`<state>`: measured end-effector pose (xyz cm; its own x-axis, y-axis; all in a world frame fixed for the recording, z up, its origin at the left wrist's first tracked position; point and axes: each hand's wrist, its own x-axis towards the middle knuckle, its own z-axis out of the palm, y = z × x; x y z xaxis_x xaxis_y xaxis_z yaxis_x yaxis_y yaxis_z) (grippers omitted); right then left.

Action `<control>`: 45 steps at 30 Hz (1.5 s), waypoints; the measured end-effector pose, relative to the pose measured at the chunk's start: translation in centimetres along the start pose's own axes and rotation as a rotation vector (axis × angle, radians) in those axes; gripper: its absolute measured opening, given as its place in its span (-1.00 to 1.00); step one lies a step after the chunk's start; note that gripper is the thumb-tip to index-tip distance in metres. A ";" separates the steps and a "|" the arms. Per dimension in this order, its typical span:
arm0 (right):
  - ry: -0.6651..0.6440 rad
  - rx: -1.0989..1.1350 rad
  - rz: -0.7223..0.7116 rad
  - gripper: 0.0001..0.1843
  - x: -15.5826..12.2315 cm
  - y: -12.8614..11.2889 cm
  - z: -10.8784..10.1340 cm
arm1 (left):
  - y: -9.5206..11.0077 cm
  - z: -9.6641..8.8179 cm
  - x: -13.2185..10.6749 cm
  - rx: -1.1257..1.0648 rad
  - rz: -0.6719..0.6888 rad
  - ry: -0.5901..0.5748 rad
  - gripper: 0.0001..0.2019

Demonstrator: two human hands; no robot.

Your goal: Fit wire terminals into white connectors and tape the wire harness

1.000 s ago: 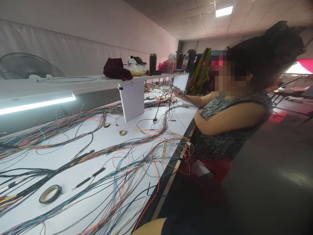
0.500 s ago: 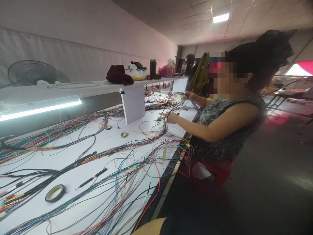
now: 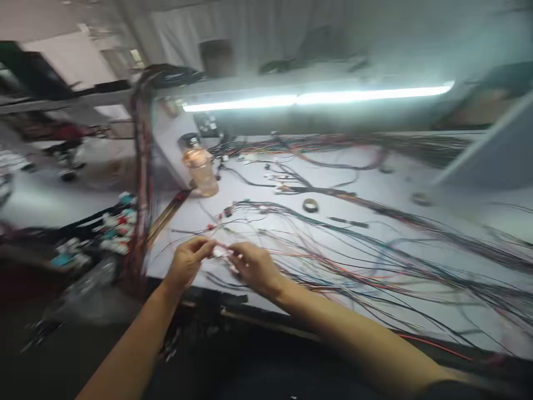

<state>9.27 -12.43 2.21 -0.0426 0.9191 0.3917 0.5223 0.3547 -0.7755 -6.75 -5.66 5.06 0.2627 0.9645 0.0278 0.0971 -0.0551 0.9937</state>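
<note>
Right hand (image 3: 257, 270), small white piece (image 3: 220, 253), blurred

Not one word or number can I read from where I stand. Blur hides any print on the clear, amber-tinted bottle with a black lid (image 3: 205, 176) beyond the left hand's grip (image 3: 187, 262), on the dark, ring-shaped roll of tape (image 3: 310, 211) farther off, to the right of the right hand's grip (image 3: 256, 269), and on the small white plastic piece (image 3: 220, 253) between the two.
</note>
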 end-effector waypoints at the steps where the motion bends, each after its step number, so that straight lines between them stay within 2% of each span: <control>1: 0.029 0.003 -0.011 -0.80 0.2 -0.2 0.4 | -0.1 -1.6 -0.9 -0.006 -0.035 -0.005 -0.74; 3: 0.065 -0.016 -0.014 -0.81 0.2 -0.5 1.0 | -0.3 -2.9 -1.9 -0.085 -0.101 -0.048 -0.70; 7: 0.112 -0.017 0.039 -0.75 -0.3 -1.1 1.5 | -0.6 -2.9 -2.1 -0.298 -0.189 -0.050 -0.63; 12: 0.123 0.036 0.075 -0.77 -0.5 -1.3 1.8 | -1.7 -3.4 -2.9 -0.381 -0.202 -0.052 -0.70; 16: 0.126 0.032 0.069 -0.78 -1.0 -1.4 1.8 | -2.4 -3.4 -3.4 -0.364 -0.184 -0.020 -0.75; 20: 0.115 -0.039 0.027 -0.79 -1.4 -1.7 1.7 | -2.6 -3.0 -3.5 -0.290 -0.095 0.034 -0.80; 25: 0.148 -0.211 -0.145 -0.79 -1.6 -2.5 1.4 | -2.1 -2.6 -4.3 -0.108 -0.032 0.034 -0.78; 29: 0.145 -0.303 -0.282 -0.80 -2.1 -2.8 1.5 | -2.4 -2.7 -5.7 -0.045 -0.052 0.019 -0.78; 34: 0.131 -0.316 -0.272 -0.77 -3.3 -2.6 1.8 | -2.8 -2.9 -6.8 -0.012 -0.132 0.006 -0.78; 36: 0.129 -0.283 -0.263 -0.78 -3.8 -2.5 1.9 | -2.5 -2.6 -6.1 -0.010 -0.095 0.063 -0.75; 39: 0.106 -0.199 -0.304 -0.80 -4.4 -2.5 2.0 | -2.0 -1.1 -3.1 0.138 0.070 0.110 -0.72; 40: 0.098 -0.171 -0.322 -0.81 -4.5 -2.5 2.0 | -1.9 -0.4 -1.8 0.244 0.157 0.073 -0.72; 43: 0.129 -0.082 -0.356 -0.83 -4.9 -2.6 2.0 | -2.1 2.3 2.5 0.536 0.394 -0.152 -0.70; 45: 0.165 0.001 -0.361 -0.83 -5.2 -2.6 1.9 | -2.6 4.2 5.0 0.721 0.451 -0.226 -0.66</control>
<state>6.54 -17.83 1.21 -0.0858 0.6953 0.7136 0.4980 0.6503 -0.5737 -1.71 -1.81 2.18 0.5983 0.7417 0.3032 0.5010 -0.6415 0.5809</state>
